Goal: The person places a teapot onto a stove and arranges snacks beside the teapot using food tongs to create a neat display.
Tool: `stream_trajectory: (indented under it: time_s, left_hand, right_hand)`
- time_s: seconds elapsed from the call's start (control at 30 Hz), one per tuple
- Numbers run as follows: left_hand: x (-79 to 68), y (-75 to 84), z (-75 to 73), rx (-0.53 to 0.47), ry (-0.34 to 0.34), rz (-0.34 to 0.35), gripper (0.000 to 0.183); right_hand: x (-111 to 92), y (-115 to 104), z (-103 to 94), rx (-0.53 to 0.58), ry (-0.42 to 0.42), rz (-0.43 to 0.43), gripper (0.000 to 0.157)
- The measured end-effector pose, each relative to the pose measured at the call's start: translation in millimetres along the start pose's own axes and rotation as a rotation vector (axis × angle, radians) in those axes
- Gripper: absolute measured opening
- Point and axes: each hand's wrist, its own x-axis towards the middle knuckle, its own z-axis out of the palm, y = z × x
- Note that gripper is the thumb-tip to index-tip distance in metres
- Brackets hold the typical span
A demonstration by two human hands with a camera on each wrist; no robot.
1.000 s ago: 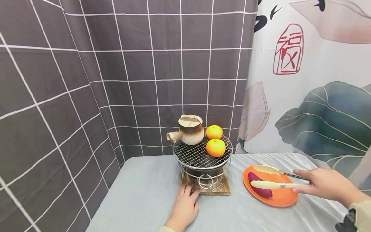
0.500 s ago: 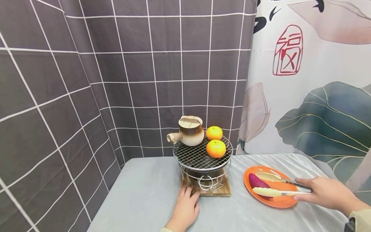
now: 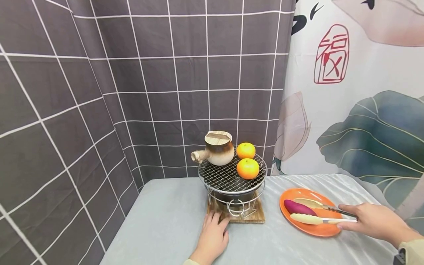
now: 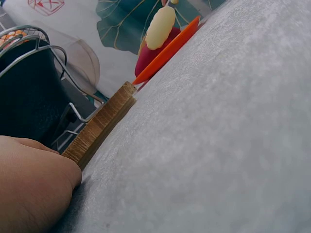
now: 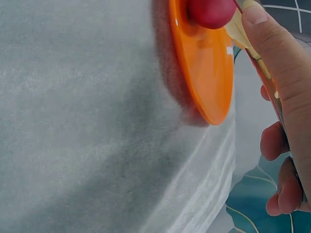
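In the head view my right hand [image 3: 377, 222] grips a pair of metal tongs [image 3: 339, 221] with cream scalloped tips. Those tips straddle a purple sweet potato [image 3: 298, 208] that lies on an orange plate [image 3: 324, 230]. The right wrist view shows the thumb along one arm of the tongs and fingers curled on the other side. My left hand [image 3: 211, 235] rests its fingers on the front left edge of a square wooden board [image 3: 248, 219]. On that board stands a small round stove [image 3: 236, 197] topped by a wire grill [image 3: 222, 178].
A clay teapot [image 3: 221, 156] with a wooden lid and side handle sits on the grill, beside two oranges [image 3: 247, 168] [image 3: 246, 150]. A pale grey cloth [image 3: 159, 221] covers the table. Behind hang a dark checked curtain [image 3: 155, 73] and a printed white curtain [image 3: 304, 66].
The tongs have shifted slightly down and their tips are a little closer together. Between them, the sweet potato has turned to lie more along the tongs. My left hand has stayed on the board.
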Motion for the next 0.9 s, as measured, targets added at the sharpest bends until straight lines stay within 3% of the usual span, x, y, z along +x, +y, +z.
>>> stream_trajectory:
  time_s: [0.6, 0.9]
  left_hand:
    - [-1.0, 0.1, 1.6, 0.009, 0.005, 0.002, 0.046]
    - [0.0, -0.3, 1.9, 0.013, 0.014, 0.000, 0.045]
  right_hand:
    - [-4, 2, -2.6, -0.027, 0.024, -0.020, 0.078]
    - [-3, 5, -17.7, -0.028, 0.055, -0.024, 0.072]
